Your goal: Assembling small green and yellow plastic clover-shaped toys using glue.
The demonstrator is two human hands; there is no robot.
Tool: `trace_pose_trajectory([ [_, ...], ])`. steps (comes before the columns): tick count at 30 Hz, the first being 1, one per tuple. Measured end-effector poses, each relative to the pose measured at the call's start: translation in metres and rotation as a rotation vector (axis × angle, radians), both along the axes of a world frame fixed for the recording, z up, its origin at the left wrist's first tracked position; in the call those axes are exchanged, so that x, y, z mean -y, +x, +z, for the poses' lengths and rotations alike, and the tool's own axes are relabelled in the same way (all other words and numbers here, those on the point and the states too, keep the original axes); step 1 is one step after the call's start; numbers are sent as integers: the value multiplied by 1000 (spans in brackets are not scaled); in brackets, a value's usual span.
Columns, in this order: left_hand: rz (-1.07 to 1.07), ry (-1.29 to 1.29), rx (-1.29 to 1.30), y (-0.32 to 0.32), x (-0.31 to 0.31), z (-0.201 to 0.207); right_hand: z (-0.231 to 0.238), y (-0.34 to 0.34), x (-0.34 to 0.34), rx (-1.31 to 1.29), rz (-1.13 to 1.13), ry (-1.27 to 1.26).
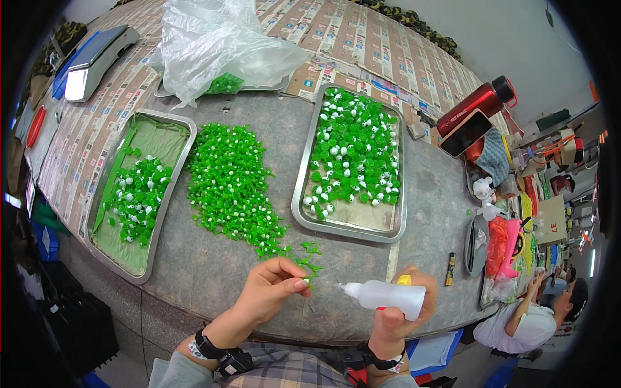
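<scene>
A small green plastic piece (308, 280) is pinched between the thumb and forefinger of the left hand (275, 289), just past the near end of a loose heap of green plastic pieces (229, 181). A translucent white squeeze bottle (383, 297) is gripped in the right hand (407, 304), its thin nozzle pointed toward the left hand. The 2 hands are held apart, and a gap is left between the nozzle and the small green plastic piece. A few green pieces (310, 248) are scattered between the heap and the left hand.

The heap is spread on the grey tabletop (279, 161) between 2 metal trays. Green pieces and white balls with dark spots are held in both the left tray (162, 132) and the right tray (369, 223). Beyond the heap, a third tray (278, 85) is partly covered by a clear plastic bag (217, 48). A red flask (475, 107) and a smartphone (466, 132) are placed past the right tray's far right corner.
</scene>
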State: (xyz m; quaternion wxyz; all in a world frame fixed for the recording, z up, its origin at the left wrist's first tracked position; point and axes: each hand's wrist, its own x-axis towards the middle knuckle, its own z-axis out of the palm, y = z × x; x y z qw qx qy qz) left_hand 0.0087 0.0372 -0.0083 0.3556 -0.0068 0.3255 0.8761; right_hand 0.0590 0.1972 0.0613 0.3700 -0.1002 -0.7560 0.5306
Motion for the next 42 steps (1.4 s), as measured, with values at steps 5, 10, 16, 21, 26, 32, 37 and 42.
trace_pose_trajectory([
  [5,109,-130,-125,1,-1,3,-4,1,-3,33,45,19],
  [10,123,-136,-155,2,-5,6,-7,5,-11,-30,138,-1],
  [16,132,-121,-156,0,-3,2,-12,9,-12,-88,-16,-27],
  [21,131,-113,-136,2,-7,7,4,11,-65,40,-160,-293],
  [26,156,-140,-132,0,0,4,-26,4,-111,266,-117,-303],
  [32,128,-128,-124,-1,-3,4,-49,25,-135,338,-167,-125],
  [37,146,-156,-114,1,-3,4,16,-9,-82,306,-224,396],
  [42,167,-165,-103,0,-1,7,-13,-84,-41,489,396,624],
])
